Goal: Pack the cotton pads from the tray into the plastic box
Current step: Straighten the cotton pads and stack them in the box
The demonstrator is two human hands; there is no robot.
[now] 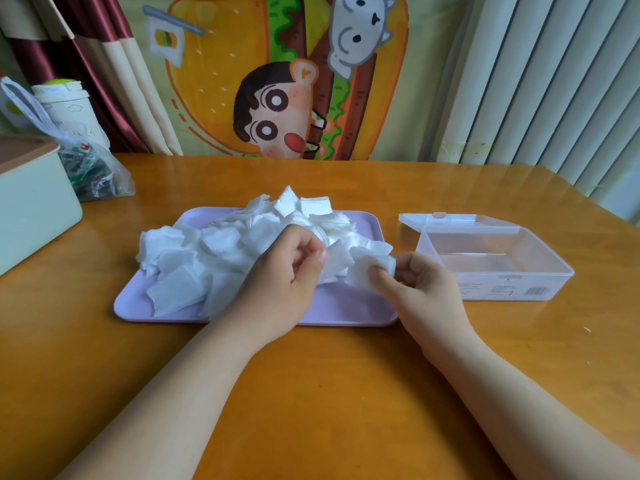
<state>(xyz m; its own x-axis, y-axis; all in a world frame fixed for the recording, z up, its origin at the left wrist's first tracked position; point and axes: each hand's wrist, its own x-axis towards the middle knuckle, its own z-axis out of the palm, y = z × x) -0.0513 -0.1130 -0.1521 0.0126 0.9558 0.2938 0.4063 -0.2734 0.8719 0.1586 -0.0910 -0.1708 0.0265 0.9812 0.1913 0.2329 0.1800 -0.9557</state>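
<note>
A heap of white square cotton pads [214,251] fills most of the lilac tray [343,311] in the middle of the table. My left hand [280,282] is over the tray's right half and pinches a pad [337,259] at the edge of the heap. Beside it, my right hand [420,285] pinches another cotton pad [367,268] between thumb and fingers, just above the tray's right end. To the right of the tray stands the clear plastic box [519,287], its hinged lid [460,221] lying open behind it. Its inside looks bare.
The table [329,393] is glossy orange-brown wood. At the far left stand a pale green box with a brown lid [31,199], a plastic bag [90,168] and a white cup [65,105]. A cartoon cloth and vertical blinds hang behind.
</note>
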